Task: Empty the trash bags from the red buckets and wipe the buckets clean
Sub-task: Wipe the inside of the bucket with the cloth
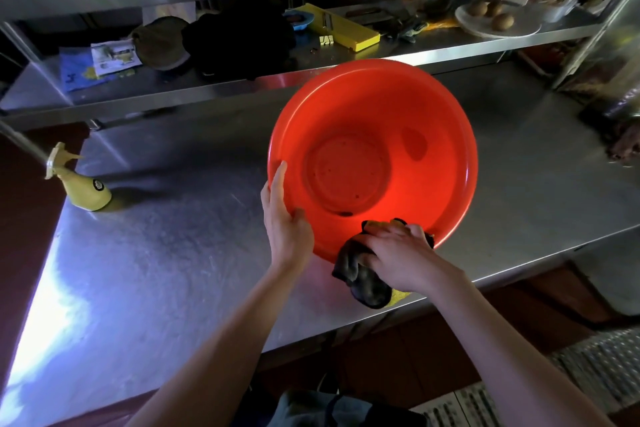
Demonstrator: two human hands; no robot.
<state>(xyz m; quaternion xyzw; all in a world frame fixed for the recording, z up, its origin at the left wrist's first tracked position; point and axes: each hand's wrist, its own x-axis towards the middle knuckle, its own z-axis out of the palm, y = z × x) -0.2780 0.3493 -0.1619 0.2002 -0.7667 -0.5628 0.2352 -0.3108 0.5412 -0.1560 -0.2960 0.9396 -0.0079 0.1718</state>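
Observation:
A red bucket [433, 107] stands on the steel table [166, 253], its mouth tilted toward me. It holds no bag, and dark specks dot its round bottom. My left hand [285, 218] grips the bucket's near-left rim, thumb inside. My right hand [398, 253] presses a dark cloth with a yellow side [363, 284] against the near rim, part of the cloth hanging outside over the table edge.
A yellow spray bottle [85, 187] stands at the table's left. Behind the bucket, a steel shelf [214, 94] carries a black cloth, papers, a yellow slicer [346, 28] and a plate of potatoes [495, 17]. Dark bags sit at the right edge.

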